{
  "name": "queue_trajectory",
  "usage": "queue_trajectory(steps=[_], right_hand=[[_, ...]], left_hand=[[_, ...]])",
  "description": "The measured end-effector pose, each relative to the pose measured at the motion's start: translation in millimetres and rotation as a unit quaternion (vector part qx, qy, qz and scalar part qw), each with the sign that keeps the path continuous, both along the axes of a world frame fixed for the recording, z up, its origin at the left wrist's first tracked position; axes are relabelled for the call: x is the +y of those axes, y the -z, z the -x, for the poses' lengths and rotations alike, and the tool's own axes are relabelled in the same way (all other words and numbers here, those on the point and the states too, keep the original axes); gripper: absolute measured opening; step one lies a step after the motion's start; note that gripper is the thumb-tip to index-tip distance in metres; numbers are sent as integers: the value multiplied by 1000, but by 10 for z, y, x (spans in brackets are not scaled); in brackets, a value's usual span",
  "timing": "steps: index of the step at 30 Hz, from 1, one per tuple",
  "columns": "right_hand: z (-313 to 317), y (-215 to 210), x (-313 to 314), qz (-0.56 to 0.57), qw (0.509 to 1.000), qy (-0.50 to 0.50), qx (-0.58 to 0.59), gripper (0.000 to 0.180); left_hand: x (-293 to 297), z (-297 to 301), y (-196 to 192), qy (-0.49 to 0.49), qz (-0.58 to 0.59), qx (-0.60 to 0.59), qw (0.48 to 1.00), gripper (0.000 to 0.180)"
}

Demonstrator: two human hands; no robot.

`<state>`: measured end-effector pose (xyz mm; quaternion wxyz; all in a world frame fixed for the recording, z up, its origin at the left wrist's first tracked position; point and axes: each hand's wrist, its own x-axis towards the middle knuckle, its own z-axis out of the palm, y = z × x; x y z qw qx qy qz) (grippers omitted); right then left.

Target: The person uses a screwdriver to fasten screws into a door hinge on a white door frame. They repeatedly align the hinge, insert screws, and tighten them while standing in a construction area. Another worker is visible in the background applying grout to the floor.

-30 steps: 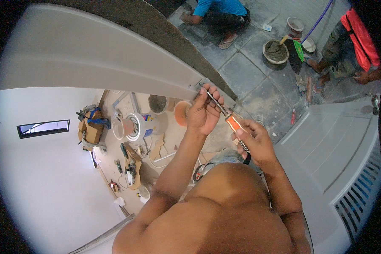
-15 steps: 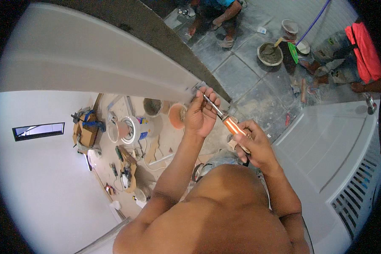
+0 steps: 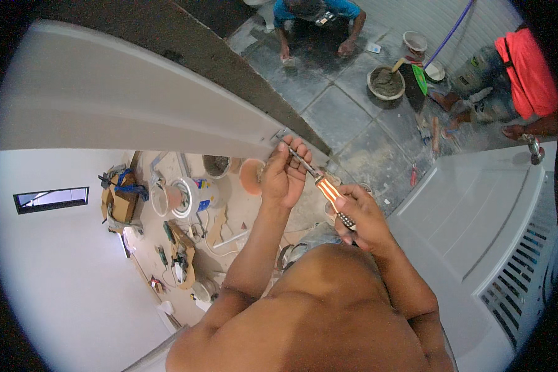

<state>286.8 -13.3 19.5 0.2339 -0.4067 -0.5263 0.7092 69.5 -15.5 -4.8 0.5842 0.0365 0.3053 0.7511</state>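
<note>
A screwdriver (image 3: 327,190) with an orange, white and black handle slants between my hands, its metal shaft pointing up and left. My right hand (image 3: 364,217) is closed round the handle. Thumb and fingers of my left hand (image 3: 285,180) pinch the shaft near its tip, against the edge of the white door frame (image 3: 167,93). A small metal plate (image 3: 280,134) is set in the frame just beyond my left fingertips. The very tip of the shaft, and any screw there, is hidden by those fingers.
The white door (image 3: 465,211) with a metal knob (image 3: 533,149) stands to my right. Past the frame, one person crouches on grey tiles; another in red stands by a mortar bucket (image 3: 385,84). Paint buckets (image 3: 192,197), a cardboard box (image 3: 125,201) and tools lie at left.
The screwdriver handle has turned in my right hand, showing different stripes. Both hands have shifted slightly left and down in view. The crouching person has leaned forward, one hand on the tiles.
</note>
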Motion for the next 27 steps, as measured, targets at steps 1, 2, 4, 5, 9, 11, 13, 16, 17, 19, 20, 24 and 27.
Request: queue_trajectory(steps=[1,2,4,5,9,11,13,16,17,19,20,24,27], right_hand=[[18,-29,-28,-96,994,3,-45,30],[39,-61,-54,-190,977,14,-98,32],[78,-123,-91,-389,907,39,-155,36],[89,-148,-96,-350,924,27,-153,35],[99,-173,-46,-201,977,24,-65,32],[84,-162,-32,-22,999,23,-17,30],[80,-147,-27,259,964,11,61,29],[123,-117,-17,295,952,19,85,29],[142,-112,-18,95,995,22,31,30],[196,-103,-25,-287,954,50,-72,30],[207,-104,-33,-322,939,49,-108,30],[226,-81,-74,-394,897,36,-198,30],[192,-30,-50,-148,981,10,-126,28]], left_hand=[[7,-9,11,-5,-8,-1,1000,23],[11,-15,13,-13,3,-1,1000,23],[13,-29,-3,-19,11,-14,1000,23],[9,-33,-23,-26,26,-20,999,23],[5,-39,-109,9,8,-14,1000,23],[9,-48,-129,5,11,-48,999,23],[27,-24,-139,11,-2,-56,998,21],[34,-9,-129,16,-11,-45,999,20],[32,-12,-127,12,-6,-36,999,19],[27,-37,-118,-16,33,-37,999,20],[36,-53,-114,-23,28,-41,999,21],[66,-82,-100,-39,60,-27,997,24],[33,-34,-101,2,39,-22,999,26]])
